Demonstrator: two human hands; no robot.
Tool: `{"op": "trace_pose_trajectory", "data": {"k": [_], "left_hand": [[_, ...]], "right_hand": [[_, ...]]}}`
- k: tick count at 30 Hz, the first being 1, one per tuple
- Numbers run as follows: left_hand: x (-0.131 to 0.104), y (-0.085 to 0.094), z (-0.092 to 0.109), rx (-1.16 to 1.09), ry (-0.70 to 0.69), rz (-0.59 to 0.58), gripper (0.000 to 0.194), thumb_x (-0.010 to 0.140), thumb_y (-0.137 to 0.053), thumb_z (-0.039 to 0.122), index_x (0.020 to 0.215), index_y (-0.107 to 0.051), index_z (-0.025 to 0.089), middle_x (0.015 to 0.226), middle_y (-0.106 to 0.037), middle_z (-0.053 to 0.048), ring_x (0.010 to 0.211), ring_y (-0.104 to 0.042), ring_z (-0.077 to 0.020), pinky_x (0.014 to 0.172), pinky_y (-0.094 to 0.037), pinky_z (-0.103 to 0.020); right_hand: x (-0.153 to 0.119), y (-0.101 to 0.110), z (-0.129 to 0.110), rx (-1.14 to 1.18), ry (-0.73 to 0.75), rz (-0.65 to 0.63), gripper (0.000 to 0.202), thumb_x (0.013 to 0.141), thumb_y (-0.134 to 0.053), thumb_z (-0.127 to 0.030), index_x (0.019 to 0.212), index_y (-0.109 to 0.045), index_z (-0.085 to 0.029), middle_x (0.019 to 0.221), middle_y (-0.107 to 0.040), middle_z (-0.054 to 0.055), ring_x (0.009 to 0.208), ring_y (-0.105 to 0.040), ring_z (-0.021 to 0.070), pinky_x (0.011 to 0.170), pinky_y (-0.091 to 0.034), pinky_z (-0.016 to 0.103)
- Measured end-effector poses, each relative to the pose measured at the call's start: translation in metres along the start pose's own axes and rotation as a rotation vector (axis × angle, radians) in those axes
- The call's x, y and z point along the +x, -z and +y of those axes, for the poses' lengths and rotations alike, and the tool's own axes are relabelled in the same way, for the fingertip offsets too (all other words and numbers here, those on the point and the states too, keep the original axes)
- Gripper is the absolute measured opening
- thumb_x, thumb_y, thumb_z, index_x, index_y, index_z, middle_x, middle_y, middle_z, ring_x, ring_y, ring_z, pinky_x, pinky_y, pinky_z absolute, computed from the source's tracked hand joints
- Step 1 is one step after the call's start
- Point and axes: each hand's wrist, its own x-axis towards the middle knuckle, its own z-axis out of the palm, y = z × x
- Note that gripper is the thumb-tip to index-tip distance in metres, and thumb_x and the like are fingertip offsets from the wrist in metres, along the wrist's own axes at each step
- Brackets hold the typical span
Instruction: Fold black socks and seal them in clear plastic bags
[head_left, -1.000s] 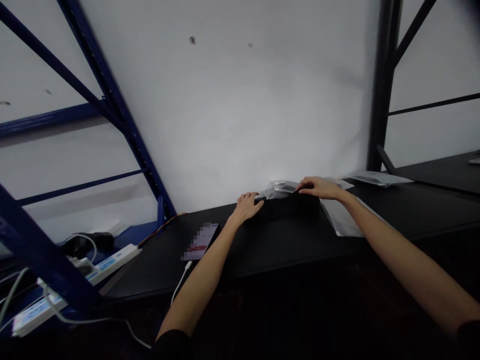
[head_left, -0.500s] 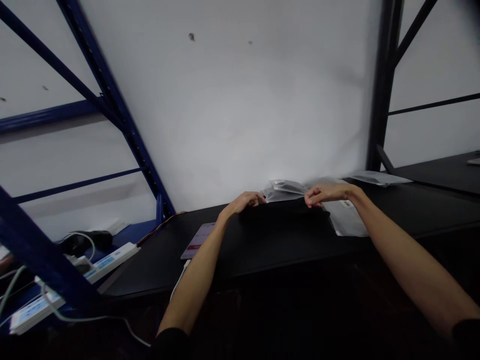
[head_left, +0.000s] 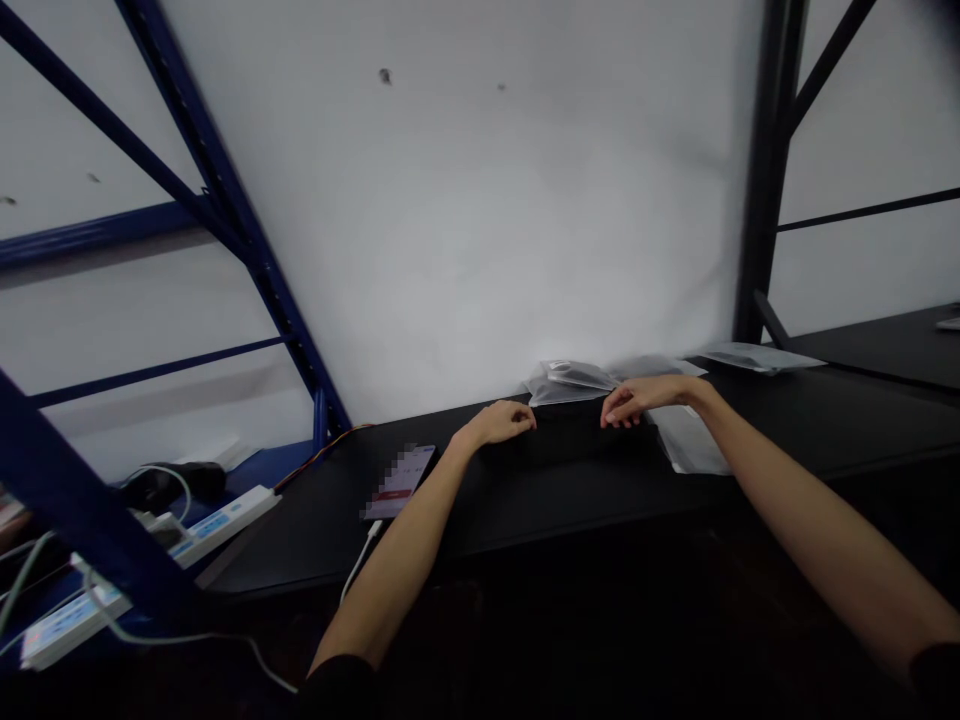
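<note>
Between my hands lies a soft-looking black cloth [head_left: 568, 425], hard to tell from the black tabletop [head_left: 510, 510] under it. My left hand [head_left: 499, 422] has its fingers curled at the cloth's left side. At the right side, my right hand [head_left: 634, 398] bends down from the wrist, thumb and fingers drawn together on the cloth. Just behind it, against the wall, rests a clear plastic bag [head_left: 570, 380]. Another frosted bag [head_left: 694, 445] lies partly beneath my right wrist.
A phone [head_left: 405, 485] with a white cable lies left of my left forearm. More plastic bags [head_left: 761, 356] are at the back right. Blue rack posts [head_left: 247, 230] and power strips [head_left: 217, 525] stand left, a black post [head_left: 761, 200] right. The white wall closes the back.
Both hands have lowered slightly, and the right has shifted a little left. The black edge that stood raised between them has sunk, showing more of the clear bag.
</note>
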Motion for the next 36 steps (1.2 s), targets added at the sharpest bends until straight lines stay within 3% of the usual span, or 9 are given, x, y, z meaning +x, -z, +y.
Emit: {"op": "trace_pose_trajectory", "data": {"k": [3,7,11,14,17,22,27,31,36], "left_hand": [[0.002,-0.005,0.000,-0.013,-0.014,-0.038,0.026,0.090,-0.056,0.034,0.107,-0.073,0.023,0.094,-0.072,-0.002,0.081,-0.063,-0.0160,0.073,-0.045,-0.026],[0.001,-0.004,0.003,-0.038,0.015,-0.140,0.034,0.086,-0.062,0.032,0.118,-0.067,0.024,0.087,-0.071,0.000,0.077,-0.065,-0.0160,0.072,-0.045,-0.026],[-0.004,0.000,0.011,-0.112,0.082,-0.224,0.051,0.085,-0.064,0.036,0.135,-0.058,0.025,0.079,-0.070,0.001,0.078,-0.067,-0.0185,0.072,-0.045,-0.028],[-0.006,-0.002,0.017,-0.096,0.143,-0.195,0.065,0.090,-0.059,0.047,0.149,-0.045,0.024,0.079,-0.070,-0.001,0.079,-0.067,-0.0218,0.073,-0.046,-0.030],[-0.004,-0.006,0.025,0.048,0.127,-0.072,0.063,0.093,-0.055,0.052,0.149,-0.047,0.025,0.085,-0.070,-0.003,0.083,-0.068,-0.0235,0.078,-0.047,-0.032],[-0.002,-0.012,0.035,0.127,0.001,0.109,0.052,0.094,-0.054,0.042,0.143,-0.050,0.026,0.089,-0.067,-0.002,0.083,-0.065,-0.0207,0.082,-0.049,-0.033],[-0.001,-0.020,0.032,0.056,-0.188,0.048,0.047,0.091,-0.060,0.033,0.137,-0.055,0.026,0.129,-0.063,-0.008,0.122,-0.059,-0.0233,0.107,-0.046,-0.037],[0.002,-0.026,0.021,0.020,-0.143,-0.003,0.044,0.091,-0.062,0.032,0.135,-0.057,0.029,0.145,-0.058,-0.007,0.137,-0.051,-0.0235,0.118,-0.038,-0.040],[0.008,-0.032,0.008,0.003,-0.105,-0.048,0.046,0.092,-0.063,0.037,0.137,-0.058,0.031,0.153,-0.053,-0.006,0.146,-0.044,-0.0234,0.121,-0.034,-0.042]], "right_hand": [[0.003,-0.001,0.006,0.014,-0.046,-0.001,0.044,0.081,-0.073,-0.058,0.108,-0.079,-0.025,0.094,-0.076,0.007,0.085,-0.070,0.0219,0.070,-0.055,0.031],[0.000,-0.002,0.006,0.092,-0.103,0.043,0.058,0.079,-0.077,-0.052,0.130,-0.069,-0.026,0.092,-0.077,0.008,0.082,-0.072,0.0229,0.072,-0.058,0.034],[-0.006,-0.006,0.000,0.199,-0.161,-0.062,0.083,0.078,-0.080,-0.048,0.151,-0.050,-0.025,0.093,-0.078,0.007,0.082,-0.073,0.0220,0.074,-0.059,0.033],[-0.009,-0.009,-0.004,0.254,-0.203,-0.142,0.096,0.077,-0.082,-0.046,0.159,-0.036,-0.024,0.096,-0.078,0.008,0.077,-0.072,0.0198,0.073,-0.058,0.032],[-0.009,-0.008,-0.008,0.241,-0.179,-0.125,0.096,0.082,-0.079,-0.046,0.162,-0.030,-0.026,0.102,-0.078,0.009,0.074,-0.071,0.0183,0.071,-0.058,0.032],[-0.004,-0.003,-0.007,0.156,0.045,0.126,0.074,0.088,-0.070,-0.046,0.156,-0.044,-0.030,0.125,-0.072,0.010,0.107,-0.070,0.0252,0.087,-0.058,0.037],[0.005,0.004,0.007,-0.037,0.079,0.306,0.052,0.087,-0.070,-0.045,0.136,-0.066,-0.030,0.136,-0.067,0.008,0.127,-0.060,0.0305,0.107,-0.048,0.045],[0.011,0.018,0.027,-0.244,0.010,0.472,0.044,0.088,-0.066,-0.048,0.127,-0.072,-0.028,0.132,-0.070,0.006,0.121,-0.062,0.0314,0.104,-0.048,0.042],[0.015,0.033,0.059,-0.494,-0.205,0.762,0.040,0.083,-0.064,-0.031,0.121,-0.074,-0.025,0.129,-0.069,0.010,0.121,-0.061,0.0324,0.105,-0.044,0.043]]}}
